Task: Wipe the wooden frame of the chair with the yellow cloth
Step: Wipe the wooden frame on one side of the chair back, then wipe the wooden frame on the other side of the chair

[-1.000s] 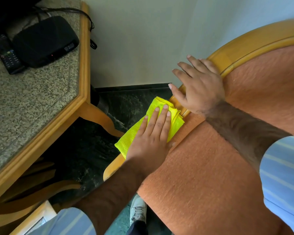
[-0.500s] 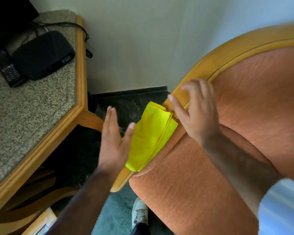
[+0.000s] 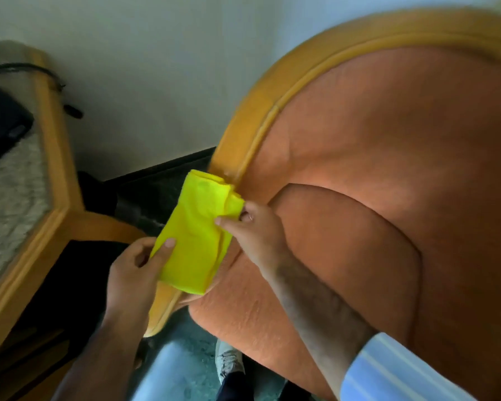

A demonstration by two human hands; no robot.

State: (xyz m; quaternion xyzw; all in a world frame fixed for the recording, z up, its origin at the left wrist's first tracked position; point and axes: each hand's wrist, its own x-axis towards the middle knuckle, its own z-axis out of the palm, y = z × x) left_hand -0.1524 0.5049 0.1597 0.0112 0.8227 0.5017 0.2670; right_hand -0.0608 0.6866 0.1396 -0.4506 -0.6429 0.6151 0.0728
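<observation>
A folded yellow cloth lies over the chair's wooden arm frame, which curves from the lower middle up to the top right around orange upholstery. My left hand grips the cloth's lower left edge, thumb on top. My right hand pinches the cloth's right edge against the cushion. The frame under the cloth is hidden; its lower tip shows below.
A wooden table with a speckled stone top stands close on the left, carrying a black box and a cable. Behind is a pale wall. Dark floor and my shoe lie below.
My left hand lifted off the cloth, then came back and took its lower left edge. My right hand left the frame and moved down to pinch the cloth's right edge.
</observation>
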